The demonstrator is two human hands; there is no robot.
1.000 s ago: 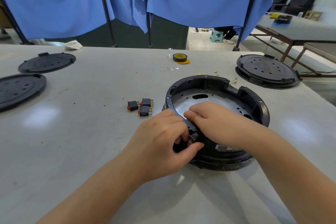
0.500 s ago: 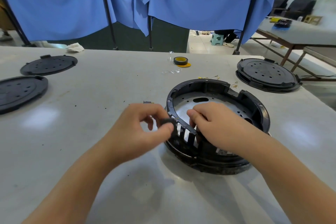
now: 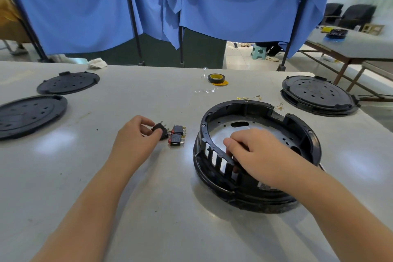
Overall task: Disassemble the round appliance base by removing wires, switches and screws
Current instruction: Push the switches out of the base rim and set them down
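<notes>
The round black appliance base (image 3: 297, 125) lies open side up on the grey table, its metal floor showing. My right hand (image 3: 259, 155) rests on its near rim, fingers curled over the slotted wall. Left of the base, my left hand (image 3: 136, 136) pinches a small black rocker switch (image 3: 160, 129) just above the table. Right beside it lie two more switches with red rockers (image 3: 178, 135).
Two black round covers (image 3: 68, 83) (image 3: 29, 115) lie at the far left, another base (image 3: 319, 95) at the far right. A roll of yellow tape (image 3: 216, 78) and small brass terminals (image 3: 248, 98) sit behind the base. Blue curtains hang beyond the table's far edge.
My left hand pulled a switch out of the base's near wall and carried it left to the other switches. My right hand stayed on the rim.
</notes>
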